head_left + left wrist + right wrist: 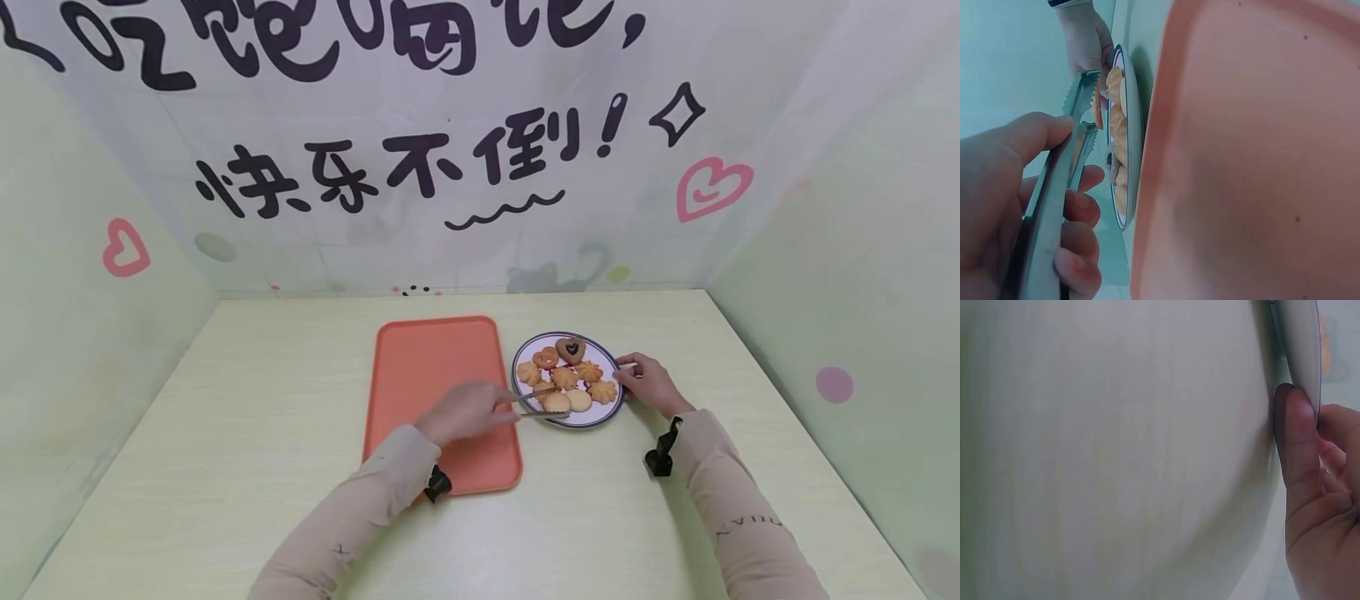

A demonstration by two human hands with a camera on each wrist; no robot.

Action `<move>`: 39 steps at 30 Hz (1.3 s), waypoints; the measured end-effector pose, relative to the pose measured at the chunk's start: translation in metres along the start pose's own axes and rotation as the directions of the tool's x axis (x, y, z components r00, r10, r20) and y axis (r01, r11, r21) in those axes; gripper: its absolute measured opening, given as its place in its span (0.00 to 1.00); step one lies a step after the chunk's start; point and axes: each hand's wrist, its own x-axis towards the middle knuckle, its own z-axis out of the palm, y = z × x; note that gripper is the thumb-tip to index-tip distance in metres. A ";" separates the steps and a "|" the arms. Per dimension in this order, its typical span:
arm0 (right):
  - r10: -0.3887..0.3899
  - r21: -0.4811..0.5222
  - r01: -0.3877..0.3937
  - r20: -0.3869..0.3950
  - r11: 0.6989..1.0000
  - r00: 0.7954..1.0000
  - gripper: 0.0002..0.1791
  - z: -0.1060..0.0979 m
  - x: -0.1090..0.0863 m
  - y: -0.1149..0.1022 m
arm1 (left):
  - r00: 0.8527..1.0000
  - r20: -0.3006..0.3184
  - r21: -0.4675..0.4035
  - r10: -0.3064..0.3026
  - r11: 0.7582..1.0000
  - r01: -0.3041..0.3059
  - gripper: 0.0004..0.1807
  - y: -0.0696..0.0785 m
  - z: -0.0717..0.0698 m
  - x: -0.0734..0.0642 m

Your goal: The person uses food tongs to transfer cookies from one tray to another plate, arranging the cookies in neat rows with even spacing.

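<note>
My left hand (467, 412) holds metal tongs (1054, 187) between thumb and fingers. The tongs' toothed tips reach over the plate's near left side, one on either side of a round cookie (557, 403); whether they grip it I cannot tell. A white plate with a dark blue rim (597, 413) bears several cookies, among them flower-shaped ones (602, 392), a brown heart-shaped one (571, 350) and a pretzel-shaped one (546, 357). At the plate's right edge my right hand (651, 385) pinches the rim, its thumb and fingers on opposite faces in the right wrist view.
An orange-pink tray (431, 358) lies just left of the plate, under my left forearm, with no food on it. The pale wooden table (225, 450) meets a printed wall (450, 258) at the back and side walls at left and right.
</note>
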 end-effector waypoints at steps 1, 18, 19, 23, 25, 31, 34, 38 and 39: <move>-0.001 0.000 0.001 -0.001 1.000 1.000 0.19 0.000 0.000 0.000 | 1.000 0.009 -0.008 -0.007 1.000 0.007 0.21 0.001 0.001 0.001; 0.000 0.005 0.000 0.006 1.000 1.000 0.20 0.001 0.001 0.002 | 0.995 0.074 0.015 -0.066 0.998 0.065 0.23 0.009 0.008 0.006; 0.001 0.004 -0.001 0.005 1.000 1.000 0.20 0.001 0.001 0.002 | 0.995 0.076 0.011 -0.072 0.997 0.072 0.23 0.009 0.008 0.007; 0.003 0.006 -0.003 0.005 1.000 1.000 0.20 0.000 0.001 0.001 | 0.992 0.085 -0.017 -0.096 0.995 0.098 0.24 0.011 0.006 0.008; 0.001 0.007 -0.001 0.004 1.000 1.000 0.20 0.001 0.001 0.002 | 0.990 0.093 -0.029 -0.105 0.994 0.108 0.24 0.012 0.004 0.009; 0.001 0.003 -0.001 0.007 1.000 1.000 0.20 0.001 0.001 0.001 | 0.990 0.093 -0.024 -0.110 0.993 0.113 0.24 0.012 0.001 0.008; -0.002 0.004 0.002 0.007 1.000 1.000 0.20 0.000 0.000 0.000 | 0.991 0.081 -0.025 -0.105 0.994 0.107 0.23 0.011 0.000 0.007; -0.001 0.003 0.001 0.003 1.000 1.000 0.20 0.000 0.000 0.000 | 0.993 0.072 -0.027 -0.091 0.995 0.093 0.22 0.010 0.002 0.005; 0.000 0.001 0.000 0.004 1.000 1.000 0.20 0.000 0.000 0.000 | 0.993 0.072 -0.023 -0.089 0.996 0.091 0.22 0.009 0.003 0.005</move>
